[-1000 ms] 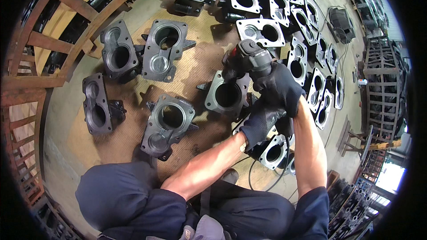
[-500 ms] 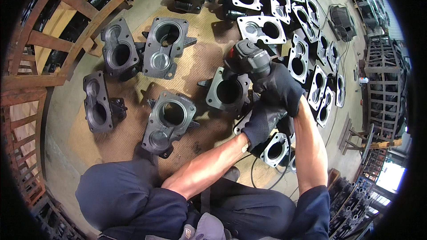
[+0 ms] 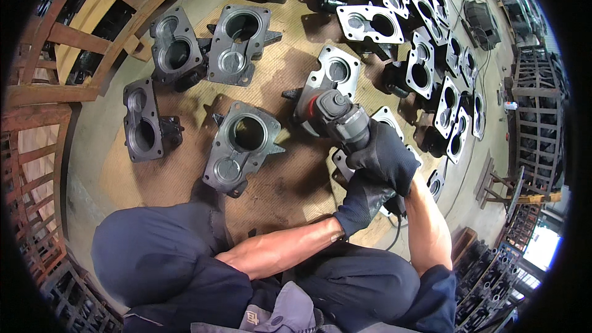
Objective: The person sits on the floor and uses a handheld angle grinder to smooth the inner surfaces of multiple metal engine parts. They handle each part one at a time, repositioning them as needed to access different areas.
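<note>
Both my gloved hands are closed around one dark angle grinder [image 3: 351, 123]. My right hand [image 3: 390, 155] wraps its body just behind the head, and my left hand [image 3: 364, 202] grips farther back, nearer to me. The grinder's head lies over the near part of a grey metal casting [image 3: 338, 69] with a flat machined face. That casting's smaller round recess shows at its far end, while the tool covers the near end. Whether the disc touches the face cannot be made out. A black cord [image 3: 396, 234] hangs from the grinder's rear.
Similar castings stand to the left, one of them [image 3: 243, 142] close by. Several more crowd the right side, including one flange [image 3: 421, 66]. Ribbed brown matting [image 3: 283, 172] lies beneath. Rusty metal crates [image 3: 46, 97] border the left; racks [image 3: 535, 117] line the right.
The grinder has come back toward me across the casting, uncovering its far recess and covering the large near opening. My hands moved with it. The whole view has shifted slightly.
</note>
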A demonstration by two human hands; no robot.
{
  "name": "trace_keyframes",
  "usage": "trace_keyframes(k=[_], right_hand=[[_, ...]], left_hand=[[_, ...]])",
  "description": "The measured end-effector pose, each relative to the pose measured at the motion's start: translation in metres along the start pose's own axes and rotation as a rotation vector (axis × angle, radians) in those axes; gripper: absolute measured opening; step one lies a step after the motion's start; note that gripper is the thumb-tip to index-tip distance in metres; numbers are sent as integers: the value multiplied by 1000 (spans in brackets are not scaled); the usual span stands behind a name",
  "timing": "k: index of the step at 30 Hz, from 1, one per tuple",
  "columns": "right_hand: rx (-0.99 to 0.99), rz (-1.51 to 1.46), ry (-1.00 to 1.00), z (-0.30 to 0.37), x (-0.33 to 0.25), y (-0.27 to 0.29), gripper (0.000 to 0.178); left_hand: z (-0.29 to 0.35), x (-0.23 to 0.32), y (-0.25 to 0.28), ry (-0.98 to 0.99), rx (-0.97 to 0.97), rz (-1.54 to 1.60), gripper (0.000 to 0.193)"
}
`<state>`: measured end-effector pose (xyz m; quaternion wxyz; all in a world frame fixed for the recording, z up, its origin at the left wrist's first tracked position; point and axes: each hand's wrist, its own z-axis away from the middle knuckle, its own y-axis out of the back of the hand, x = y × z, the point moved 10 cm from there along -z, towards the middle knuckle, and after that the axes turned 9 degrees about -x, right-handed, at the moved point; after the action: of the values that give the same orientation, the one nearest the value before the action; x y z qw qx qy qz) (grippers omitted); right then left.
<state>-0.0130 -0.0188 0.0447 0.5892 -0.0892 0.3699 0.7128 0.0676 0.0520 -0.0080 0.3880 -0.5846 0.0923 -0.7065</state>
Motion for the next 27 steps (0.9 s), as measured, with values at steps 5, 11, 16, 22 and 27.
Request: trace_keyframes(k=[5, 11, 16, 22, 27], right_hand=[[113, -6, 56, -14, -13, 29, 47], [122, 4, 104, -44, -15, 40, 43], [69, 39, 50, -9, -23, 15, 47], [14, 67, -12, 24, -6, -25, 49], [45, 44, -42, 33, -1, -19, 52]], left_hand=[[-31, -2, 6, 12, -130, 183, 19], [-39, 36, 18, 26, -97, -8, 10], [-9, 24, 10, 65, -83, 83, 16], [33, -21, -1, 85, -31, 70, 35], [35, -12, -4, 50, -68, 44, 34]])
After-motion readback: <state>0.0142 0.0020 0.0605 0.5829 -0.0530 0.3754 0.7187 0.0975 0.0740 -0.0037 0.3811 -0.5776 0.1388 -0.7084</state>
